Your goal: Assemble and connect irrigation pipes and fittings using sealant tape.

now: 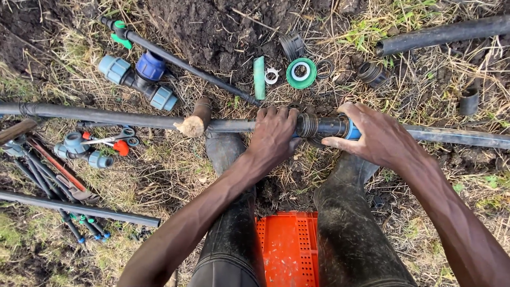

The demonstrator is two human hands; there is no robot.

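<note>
1. Head view: your left hand (273, 133) wraps the black irrigation pipe (106, 118) at the centre of the frame, fingers curled over the top and pressed together around it, just left of the threaded coupling body (308, 126).
2. Your right hand (380, 137) sits at 3 o'clock from the coupling, thumb and fingers pinching the blue compression nut (350, 129) where the right-hand pipe section (462, 138) enters.
3. At 12 o'clock on the soil lie loose fitting parts: a green ring (301, 73), a white split ring (272, 76), a green sleeve (258, 77) and a black threaded nut (292, 45).
4. At 10 o'clock a blue-capped tee valve (139, 78) rests on dry grass; at 9 o'clock scissors (114, 139) lie across a smaller fitting.
5. The orange crate (288, 248) sits between your rubber boots (348, 234) at 6 o'clock.
6. Risk, as I judge it: soil could get into the threads or the seal and cause a leak; a pipe held off-axis could cross-thread the nut; loose rings could be lost in the grass.
</note>
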